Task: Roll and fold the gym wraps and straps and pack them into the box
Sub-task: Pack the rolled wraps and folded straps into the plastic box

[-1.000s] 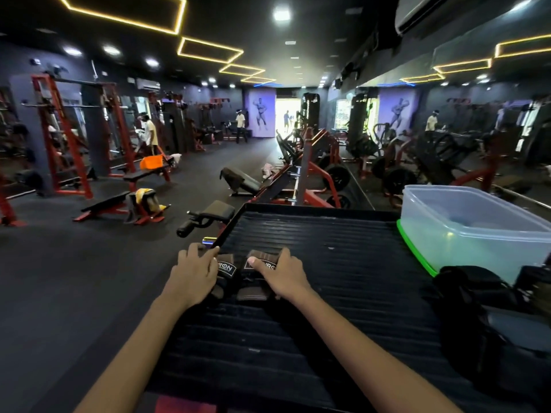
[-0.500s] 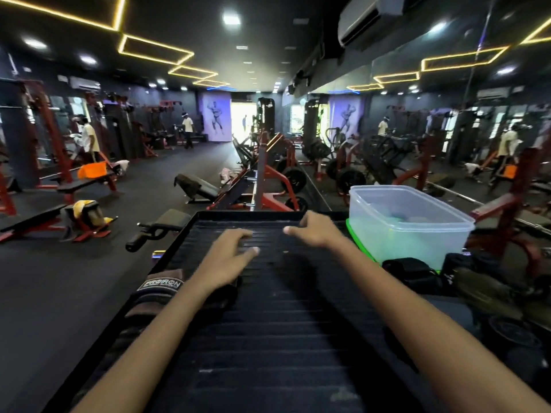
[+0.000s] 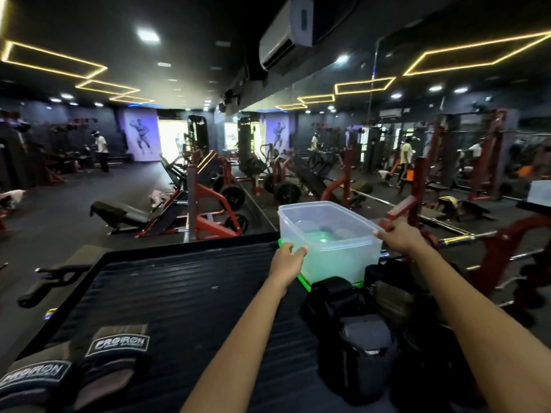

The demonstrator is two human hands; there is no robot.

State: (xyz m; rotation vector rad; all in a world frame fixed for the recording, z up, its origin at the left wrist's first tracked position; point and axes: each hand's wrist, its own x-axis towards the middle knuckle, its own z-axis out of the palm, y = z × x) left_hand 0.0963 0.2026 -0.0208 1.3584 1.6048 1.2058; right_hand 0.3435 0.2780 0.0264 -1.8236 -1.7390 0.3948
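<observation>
I have both hands on the clear plastic box (image 3: 329, 234), the left hand (image 3: 287, 259) curled over its near-left rim and the right hand (image 3: 401, 238) gripping the right rim, with the box resting at the far edge of the ribbed black platform (image 3: 179, 293). I judge this the fetch-the-box step. The folded PROIRON wraps (image 3: 89, 371) lie well back and left of my grip, so next I need to draw the box toward them.

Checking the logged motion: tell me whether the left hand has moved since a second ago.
Yes. The left hand left the folded wraps at the ribbed platform's near left and went forward and right, now gripping the clear box rim.
</observation>
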